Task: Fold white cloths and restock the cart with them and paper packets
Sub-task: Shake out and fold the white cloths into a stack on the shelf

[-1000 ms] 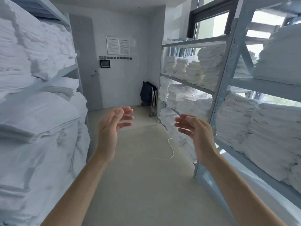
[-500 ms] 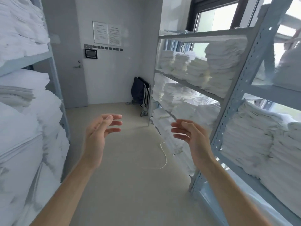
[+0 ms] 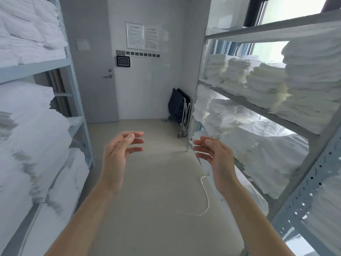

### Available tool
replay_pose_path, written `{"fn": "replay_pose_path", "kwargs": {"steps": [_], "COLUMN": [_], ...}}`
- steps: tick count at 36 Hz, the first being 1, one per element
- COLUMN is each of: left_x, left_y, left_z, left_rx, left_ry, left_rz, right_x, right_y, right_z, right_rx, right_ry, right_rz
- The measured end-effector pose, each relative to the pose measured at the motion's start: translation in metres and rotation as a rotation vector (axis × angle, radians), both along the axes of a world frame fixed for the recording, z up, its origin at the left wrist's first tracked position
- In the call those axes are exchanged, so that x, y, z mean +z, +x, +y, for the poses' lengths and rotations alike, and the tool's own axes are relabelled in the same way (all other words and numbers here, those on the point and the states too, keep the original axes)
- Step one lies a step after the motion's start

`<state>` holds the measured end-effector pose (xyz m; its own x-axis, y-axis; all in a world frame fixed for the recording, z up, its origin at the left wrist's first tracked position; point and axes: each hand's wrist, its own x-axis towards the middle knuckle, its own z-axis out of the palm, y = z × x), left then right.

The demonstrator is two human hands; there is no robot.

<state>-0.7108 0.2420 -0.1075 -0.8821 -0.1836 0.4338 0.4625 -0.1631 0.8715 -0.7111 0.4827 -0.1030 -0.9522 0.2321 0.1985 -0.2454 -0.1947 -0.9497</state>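
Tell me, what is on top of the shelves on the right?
Stacks of folded white cloths sit on the right shelves, with bigger white bundles one level down. Whatever lies behind the stacks is covered.

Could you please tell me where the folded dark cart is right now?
The folded dark cart stands against the far wall, right of the door, tucked beside the end of the right-hand shelving rack.
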Motion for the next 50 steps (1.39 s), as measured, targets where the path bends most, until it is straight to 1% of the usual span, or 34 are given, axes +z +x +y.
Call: {"fn": "replay_pose_path", "kwargs": {"steps": [5,9,13,19,22,26,31,36,42,46,50], "left_x": [0.017,0.013,0.001,-0.021,-0.031,-0.032,-0.025,-0.026,-0.036,-0.045,-0.041], "left_y": [-0.077,-0.126,-0.177,-0.273,-0.333,-0.424,-0.512,-0.573,-0.640,-0.684,-0.721], "left_z": [0.002,-0.006,-0.022,-0.066,-0.088,-0.121,-0.168,-0.208,-0.255,-0.281,-0.304], "left_rx": [0.116,0.202,0.289,0.387,0.401,0.397,0.396,0.442,0.535,0.615,0.768], "left_ry": [0.023,0.026,0.049,0.071,0.099,0.150,0.107,0.074,0.059,0.065,0.110], "left_rz": [0.011,-0.024,-0.058,-0.074,-0.066,-0.093,-0.079,-0.100,-0.130,-0.127,-0.172], "right_x": [0.011,0.018,0.008,-0.019,-0.028,-0.022,-0.017,-0.027,-0.040,-0.047,-0.042], "right_y": [-0.111,-0.185,-0.250,-0.361,-0.420,-0.503,-0.589,-0.661,-0.752,-0.818,-0.877], "right_z": [-0.005,-0.020,-0.048,-0.103,-0.132,-0.174,-0.226,-0.267,-0.311,-0.349,-0.396], "right_rx": [0.139,0.221,0.314,0.376,0.399,0.404,0.452,0.502,0.589,0.684,0.844], "right_ry": [0.022,0.014,0.025,0.039,0.052,0.055,0.030,0.012,0.000,-0.006,0.015], "right_rz": [-0.001,0.011,-0.006,-0.027,-0.024,-0.050,-0.047,-0.107,-0.100,-0.110,-0.112]}}
